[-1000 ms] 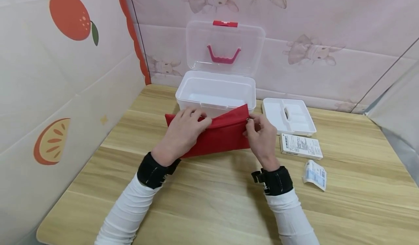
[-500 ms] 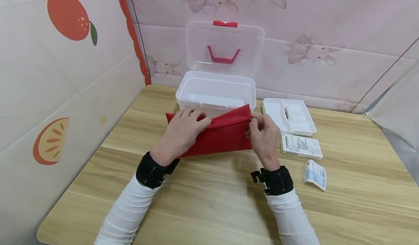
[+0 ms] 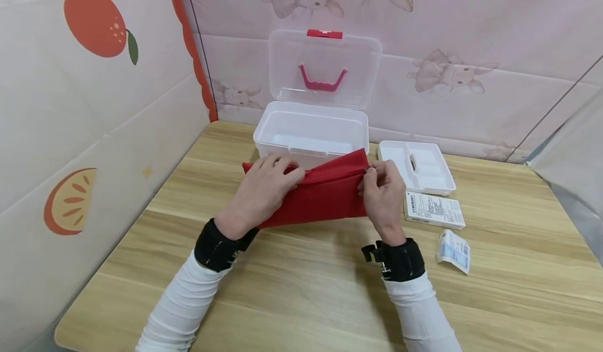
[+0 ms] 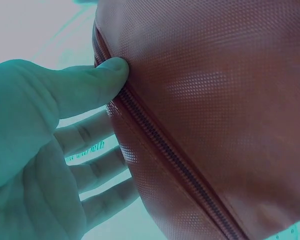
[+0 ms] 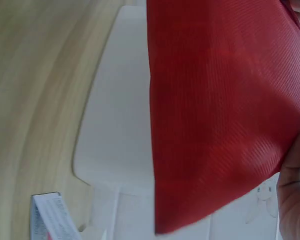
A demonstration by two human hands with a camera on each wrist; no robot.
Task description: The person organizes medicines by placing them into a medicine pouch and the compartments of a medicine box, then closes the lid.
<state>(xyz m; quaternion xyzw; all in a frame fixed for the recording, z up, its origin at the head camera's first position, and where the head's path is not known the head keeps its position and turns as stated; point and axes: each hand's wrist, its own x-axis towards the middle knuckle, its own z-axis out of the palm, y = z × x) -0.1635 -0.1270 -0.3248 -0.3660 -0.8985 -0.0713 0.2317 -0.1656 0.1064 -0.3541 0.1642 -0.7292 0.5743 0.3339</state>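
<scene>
Red pouch [image 3: 325,200], one, in two hands [image 3: 261,192] [image 3: 383,197]

Pink rabbit-print backdrop [image 3: 452,22] behind wood-grain table [image 3: 301,289]

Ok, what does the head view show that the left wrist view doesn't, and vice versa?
Only the head view: the right grip, pink plastic handle, white compartmented tray, white printed carton and blue-and-white packet.
Only the left wrist view: distinct dark zipper teeth and partial dark lettering behind the fingers.
Both: the left grip holding the red textured pouch, brownish in the wrist view.
</scene>
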